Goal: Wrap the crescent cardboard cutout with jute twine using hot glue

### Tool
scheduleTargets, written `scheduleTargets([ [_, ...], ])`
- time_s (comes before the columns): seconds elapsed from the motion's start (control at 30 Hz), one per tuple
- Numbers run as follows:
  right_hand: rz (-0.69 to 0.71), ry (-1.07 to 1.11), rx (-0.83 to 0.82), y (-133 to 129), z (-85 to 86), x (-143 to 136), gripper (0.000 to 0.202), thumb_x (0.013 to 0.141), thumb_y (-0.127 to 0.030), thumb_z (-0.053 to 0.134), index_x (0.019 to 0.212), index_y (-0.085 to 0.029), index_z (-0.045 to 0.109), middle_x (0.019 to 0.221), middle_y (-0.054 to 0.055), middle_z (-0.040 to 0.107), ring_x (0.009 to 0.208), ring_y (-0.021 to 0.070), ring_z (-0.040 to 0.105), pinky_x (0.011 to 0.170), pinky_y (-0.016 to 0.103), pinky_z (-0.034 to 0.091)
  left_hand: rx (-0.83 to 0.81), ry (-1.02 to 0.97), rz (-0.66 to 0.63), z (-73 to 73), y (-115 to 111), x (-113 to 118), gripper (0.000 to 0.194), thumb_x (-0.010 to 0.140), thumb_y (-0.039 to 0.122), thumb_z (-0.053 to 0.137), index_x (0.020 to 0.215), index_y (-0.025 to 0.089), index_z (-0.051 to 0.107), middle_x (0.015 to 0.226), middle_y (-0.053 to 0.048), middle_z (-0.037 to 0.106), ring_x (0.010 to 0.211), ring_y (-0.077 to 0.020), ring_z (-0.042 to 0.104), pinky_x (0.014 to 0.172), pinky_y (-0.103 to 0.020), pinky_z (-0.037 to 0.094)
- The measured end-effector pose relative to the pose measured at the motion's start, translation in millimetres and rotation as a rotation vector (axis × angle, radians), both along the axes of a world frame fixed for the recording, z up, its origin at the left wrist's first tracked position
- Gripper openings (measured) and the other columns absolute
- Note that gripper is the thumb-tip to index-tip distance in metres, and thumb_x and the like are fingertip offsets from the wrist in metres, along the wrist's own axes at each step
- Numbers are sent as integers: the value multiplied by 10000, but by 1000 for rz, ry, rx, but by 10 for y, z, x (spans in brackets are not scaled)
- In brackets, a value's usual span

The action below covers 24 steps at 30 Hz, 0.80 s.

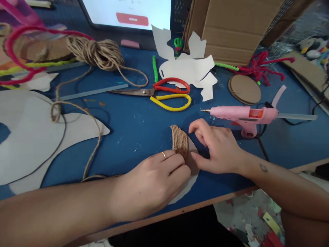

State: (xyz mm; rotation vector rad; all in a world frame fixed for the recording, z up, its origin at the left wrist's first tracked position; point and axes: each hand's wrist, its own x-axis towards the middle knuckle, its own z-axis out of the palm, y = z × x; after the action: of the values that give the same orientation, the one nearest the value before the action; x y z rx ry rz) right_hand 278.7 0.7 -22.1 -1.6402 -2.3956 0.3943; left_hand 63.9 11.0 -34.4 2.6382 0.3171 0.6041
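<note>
A curved white card piece (193, 161) lies by the table's front edge, its left part covered by closely laid rows of jute twine (180, 140). Over its lower part, my left hand (160, 181) has its fingers bent and pressed together on the twine; the fingertips are hidden. My right hand (214, 145) is at the card's right edge, thumb and forefinger apart, the thumb tip close to or touching the card. A loose twine strand (96, 151) runs from the twine ball (96, 53) down towards my left wrist. The pink glue gun (244, 116) rests just beyond my right hand.
Scissors (151, 92) with red and yellow handles lie ahead. White cut-out shapes (185, 68), cardboard discs (244, 89) and pink pipe cleaners (264, 67) sit farther back. A large white cut-out (28, 137) covers the left side. A lit screen (128, 13) and cardboard (236, 27) stand behind.
</note>
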Motion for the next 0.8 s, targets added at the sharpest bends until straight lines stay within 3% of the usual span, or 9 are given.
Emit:
scheduleTargets([
  [0.1,1,77,-3,12,-23,49,359,754,-417,505,1022,-192,423,594,-92,424,492,88,453,511,217,280,-4,2,8,17,-11,5,114,886,66,481,835,123,566,818,-39,582,752,-166,536,708,-285,488],
  [0.23,21,67,2,9,-30,53,374,769,-429,513,1060,-205,445,615,-86,424,509,92,460,527,220,282,-22,-3,22,26,-15,12,131,897,73,454,856,127,566,831,-43,590,755,-162,535,708,-276,496],
  [0.57,78,-49,36,3,6,16,300,792,-395,523,1043,-231,516,685,-44,585,629,136,588,545,239,280,-34,8,36,16,-21,21,159,929,101,425,863,135,565,847,-49,595,778,-156,550,761,-260,500],
  [0.8,40,-113,37,-10,6,-24,335,771,-425,532,1056,-248,529,737,-22,637,696,168,621,522,245,223,-8,-2,32,19,-16,22,159,916,98,448,832,119,582,816,-43,579,760,-147,536,743,-249,492],
])
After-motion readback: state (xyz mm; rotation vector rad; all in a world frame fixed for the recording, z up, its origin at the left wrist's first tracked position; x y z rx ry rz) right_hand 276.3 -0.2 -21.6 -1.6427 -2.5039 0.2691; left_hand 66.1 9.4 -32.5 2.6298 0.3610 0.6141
